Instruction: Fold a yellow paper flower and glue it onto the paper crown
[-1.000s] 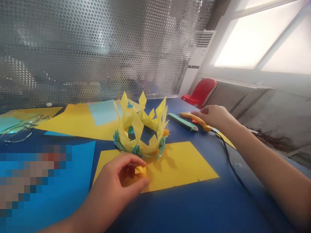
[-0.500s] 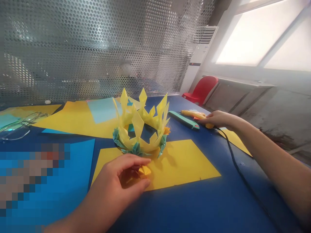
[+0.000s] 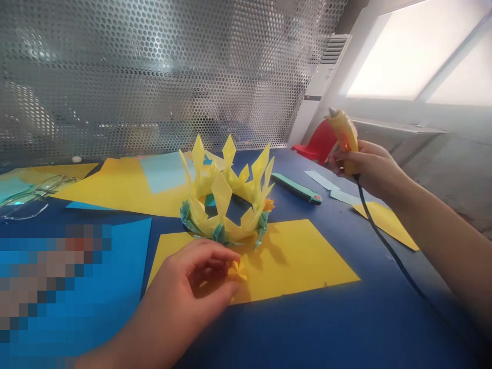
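Left hand [image 3: 184, 287]: fingers half-curled, holding folded paper [image 3: 237, 270] at the crown's [image 3: 222, 195] six o'clock. Right hand [image 3: 372, 166]: fingers closed round the glue gun [image 3: 343, 132], aloft at two o'clock.

At lower left a coarse mosaic [image 3: 57, 277] covered part of the blue sheet [image 3: 128, 266], and the spectacles [image 3: 25, 205] above it were clipped by the left edge. Lower centre: curled fingers of the left hand [image 3: 179, 292] partly hid the folded yellow paper [image 3: 238, 270], full shape not determinable. Shapes behind the perforated screen [image 3: 154, 77], upper left, were too blurred to identify; right of centre, the right hand [image 3: 374, 164] and yellow corded tool [image 3: 346, 134] partly obscured the red chair [image 3: 317, 142].
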A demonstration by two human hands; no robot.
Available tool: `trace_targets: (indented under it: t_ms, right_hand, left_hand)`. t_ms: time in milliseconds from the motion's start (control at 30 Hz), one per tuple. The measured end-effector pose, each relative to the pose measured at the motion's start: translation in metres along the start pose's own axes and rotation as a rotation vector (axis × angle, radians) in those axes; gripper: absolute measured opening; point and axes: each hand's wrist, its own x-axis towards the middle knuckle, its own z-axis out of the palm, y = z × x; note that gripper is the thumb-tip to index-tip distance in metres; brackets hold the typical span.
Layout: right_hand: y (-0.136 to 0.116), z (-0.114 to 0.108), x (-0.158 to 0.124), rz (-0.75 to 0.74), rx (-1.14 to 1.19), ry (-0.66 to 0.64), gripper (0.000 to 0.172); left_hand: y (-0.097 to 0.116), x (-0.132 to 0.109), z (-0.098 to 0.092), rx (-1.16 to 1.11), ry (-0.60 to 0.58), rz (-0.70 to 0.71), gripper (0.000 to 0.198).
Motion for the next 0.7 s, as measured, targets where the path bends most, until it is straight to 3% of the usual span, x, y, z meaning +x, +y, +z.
trace_targets:
  t_ms: [133, 433, 567, 700]
  right_hand:
    - [-0.009, 0.009, -0.010, -0.174, 0.067, 0.025, 0.011]
    - [-0.016, 0.024, -0.030, -0.433, 0.054, -0.211, 0.022]
    - [-0.017, 0.037, -0.042, -0.548, 0.033, -0.128, 0.038]
    - [-0.018, 0.052, -0.055, -0.615, 0.009, -0.093, 0.037]
  left_hand:
    - [0.001, 0.001, 0.002, 0.041, 0.017, 0.018, 0.013]
    - [0.005, 0.000, 0.008, -0.010, 0.125, -0.026, 0.014]
    - [0.006, 0.000, 0.009, -0.050, 0.141, -0.041, 0.014]
    - [0.004, 0.001, 0.009, -0.055, 0.143, -0.033, 0.013]
